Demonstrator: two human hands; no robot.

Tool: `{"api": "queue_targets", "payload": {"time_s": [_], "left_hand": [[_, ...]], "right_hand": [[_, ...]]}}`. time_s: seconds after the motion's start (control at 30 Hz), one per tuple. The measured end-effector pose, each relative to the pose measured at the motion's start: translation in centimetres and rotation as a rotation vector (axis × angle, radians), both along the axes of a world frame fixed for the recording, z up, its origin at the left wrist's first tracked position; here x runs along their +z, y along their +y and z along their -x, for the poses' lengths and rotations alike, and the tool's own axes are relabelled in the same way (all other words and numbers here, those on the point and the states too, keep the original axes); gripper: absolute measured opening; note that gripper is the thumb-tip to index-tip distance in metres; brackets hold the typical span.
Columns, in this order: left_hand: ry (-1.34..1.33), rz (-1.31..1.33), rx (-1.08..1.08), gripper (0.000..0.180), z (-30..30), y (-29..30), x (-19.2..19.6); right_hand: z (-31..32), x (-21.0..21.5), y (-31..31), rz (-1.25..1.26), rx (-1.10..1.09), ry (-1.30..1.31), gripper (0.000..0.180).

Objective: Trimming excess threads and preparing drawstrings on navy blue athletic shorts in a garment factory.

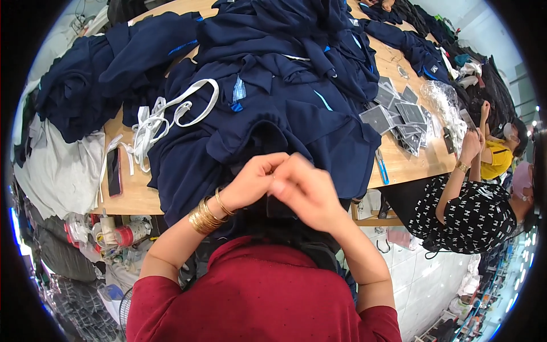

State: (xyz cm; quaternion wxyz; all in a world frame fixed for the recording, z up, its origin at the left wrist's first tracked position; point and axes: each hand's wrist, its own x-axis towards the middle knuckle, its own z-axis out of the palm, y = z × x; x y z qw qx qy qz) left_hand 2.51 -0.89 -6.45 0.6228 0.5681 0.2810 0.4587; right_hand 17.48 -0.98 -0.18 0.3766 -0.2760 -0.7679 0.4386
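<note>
My left hand (253, 179), with gold bangles on its wrist, and my right hand (305, 188) meet close to my chest over the near edge of a navy blue garment (268, 125). The fingers of both hands are pinched together on the garment's dark fabric at its hem. What lies between the fingertips is hidden by the hands themselves. The garment lies on top of a large heap of similar navy clothes (273, 40) on a wooden table (128, 194).
White cloth straps (165, 117) and a dark phone (114, 171) lie at the table's left. Small clear-wrapped grey packets (399, 114) and a blue tool (382, 165) sit at the right. A person in black-and-white clothing (473, 211) works at the right. Grey fabric (62, 171) hangs off the left edge.
</note>
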Motion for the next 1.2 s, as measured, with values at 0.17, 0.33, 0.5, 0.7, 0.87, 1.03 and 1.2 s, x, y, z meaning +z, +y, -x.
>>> {"api": "queue_targets", "payload": {"time_s": [0.17,0.33,0.5,0.7,0.87,1.03,1.2], "left_hand": [[0.316,-0.088,0.146,0.011,-0.1,-1.7,0.5],[0.183,0.159,0.175,0.014,0.4,-2.1,-0.5],[-0.043,0.43,0.185,0.015,2.1,-2.1,-0.3],[0.065,0.345,0.165,0.017,2.4,-2.3,0.2],[0.158,0.293,0.205,0.015,3.1,-2.3,0.8],[0.293,0.289,0.225,0.015,3.6,-2.1,1.9],[0.333,0.385,0.159,0.013,3.8,-1.3,2.0]], "right_hand": [[0.0,-1.4,2.8,0.834,-0.204,0.697,0.015],[-0.1,-3.3,4.1,0.807,-0.272,0.424,0.018],[-2.0,-0.9,3.8,-0.143,-0.462,-0.28,0.013],[-1.6,-0.1,4.5,0.093,0.069,-0.445,0.011],[-0.7,-0.5,5.4,-0.069,0.191,-0.426,0.009],[-0.2,-1.2,5.1,-0.095,0.232,-0.39,0.009],[0.0,-2.1,4.8,-0.237,0.167,-0.268,0.012]]}}
